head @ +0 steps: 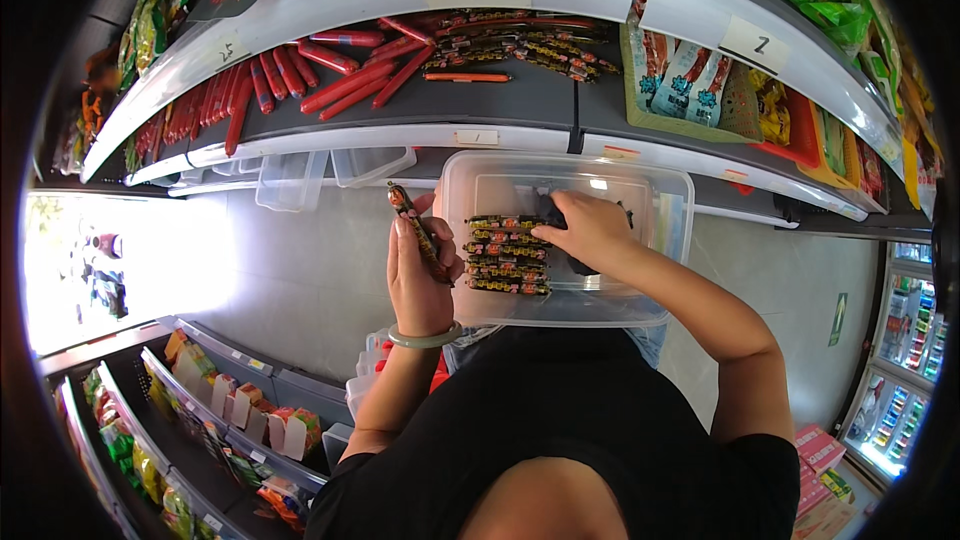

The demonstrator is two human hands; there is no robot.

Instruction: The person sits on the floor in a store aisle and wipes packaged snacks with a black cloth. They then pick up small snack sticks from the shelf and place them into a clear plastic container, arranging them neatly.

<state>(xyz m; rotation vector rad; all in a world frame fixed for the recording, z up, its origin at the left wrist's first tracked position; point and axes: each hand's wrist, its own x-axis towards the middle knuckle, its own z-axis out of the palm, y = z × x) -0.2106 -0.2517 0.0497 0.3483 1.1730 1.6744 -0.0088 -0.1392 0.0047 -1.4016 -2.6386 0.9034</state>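
My left hand (pixel 424 270), with a pale bangle at the wrist, holds a dark-wrapped sausage stick (pixel 414 229) upright at a tilt, left of a clear plastic box (pixel 600 311). In the box, several similar wrapped sausages (pixel 506 261) lie side by side in a stacked row. My right hand (pixel 592 232) is over the box, just right of that row, its thumb near the sausages' ends. Between its thumb and fingers is a crumpled black cloth-like thing (pixel 553 211), partly hidden by the hand. What supports the box cannot be seen.
Ahead, a grey shelf (pixel 540 109) bears red-wrapped sausages (pixel 349 86), more dark-wrapped sticks (pixel 559 52) and a green basket (pixel 675 124) of snack packs. Clear bins (pixel 292 180) sit below. Snack racks (pixel 247 405) stand behind left; drinks coolers (pixel 896 360) stand right.
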